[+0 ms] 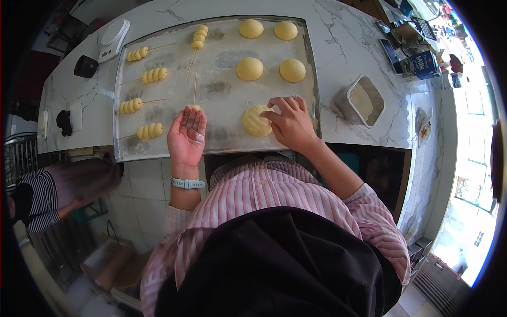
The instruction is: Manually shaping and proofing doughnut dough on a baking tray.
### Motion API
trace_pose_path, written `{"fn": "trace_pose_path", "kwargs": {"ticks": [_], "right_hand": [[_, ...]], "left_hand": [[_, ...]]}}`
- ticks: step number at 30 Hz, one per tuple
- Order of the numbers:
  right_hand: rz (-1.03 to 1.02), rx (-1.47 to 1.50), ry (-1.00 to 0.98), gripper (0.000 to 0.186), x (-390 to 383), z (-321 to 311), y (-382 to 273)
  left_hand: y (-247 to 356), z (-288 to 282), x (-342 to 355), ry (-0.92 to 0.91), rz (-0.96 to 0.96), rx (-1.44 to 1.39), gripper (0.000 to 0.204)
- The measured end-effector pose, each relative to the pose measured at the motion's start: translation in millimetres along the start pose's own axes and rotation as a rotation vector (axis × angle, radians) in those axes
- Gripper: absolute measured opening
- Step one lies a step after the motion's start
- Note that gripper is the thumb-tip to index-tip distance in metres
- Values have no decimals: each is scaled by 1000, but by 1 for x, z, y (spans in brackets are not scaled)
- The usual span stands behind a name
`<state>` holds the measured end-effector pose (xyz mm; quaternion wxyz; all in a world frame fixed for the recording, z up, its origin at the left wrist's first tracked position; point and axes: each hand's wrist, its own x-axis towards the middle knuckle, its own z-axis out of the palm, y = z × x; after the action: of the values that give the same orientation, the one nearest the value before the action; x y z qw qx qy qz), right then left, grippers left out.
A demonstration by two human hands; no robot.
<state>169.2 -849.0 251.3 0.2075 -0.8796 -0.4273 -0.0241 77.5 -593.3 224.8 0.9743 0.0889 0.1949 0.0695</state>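
Note:
My left hand (186, 138) is turned palm up near the tray's front edge, fingers stretched out and dusted with something white. Just beyond its fingertips is a bit of yellow dough (195, 107) on a wooden skewer (196, 87); the hand hides the rest. My right hand (292, 124) curls over the right edge of a flattened, uneven piece of dough (256, 122), with thumb and fingers pinching it. Smooth round dough balls (249, 69) sit farther back on the metal tray (216, 87). Skewers threaded with dough beads (154, 75) lie on its left side.
Right of the tray stands a metal tin of white powder (361, 101). A milk carton (421, 66) is farther right. A white kitchen scale (113, 39) and a dark cup (85, 66) are at the left. Another person in a striped top (39, 193) is at far left.

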Motion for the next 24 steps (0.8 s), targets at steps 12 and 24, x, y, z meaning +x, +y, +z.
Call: {"fn": "trace_pose_path", "kwargs": {"ticks": [12, 24], "right_hand": [[-70, -67, -77, 21, 1, -3, 1], [-105, -121, -109, 23, -9, 12, -4]], "left_hand": [[1, -6, -4, 57, 37, 50, 22], [-33, -10, -30, 216, -55, 310, 23]]}}
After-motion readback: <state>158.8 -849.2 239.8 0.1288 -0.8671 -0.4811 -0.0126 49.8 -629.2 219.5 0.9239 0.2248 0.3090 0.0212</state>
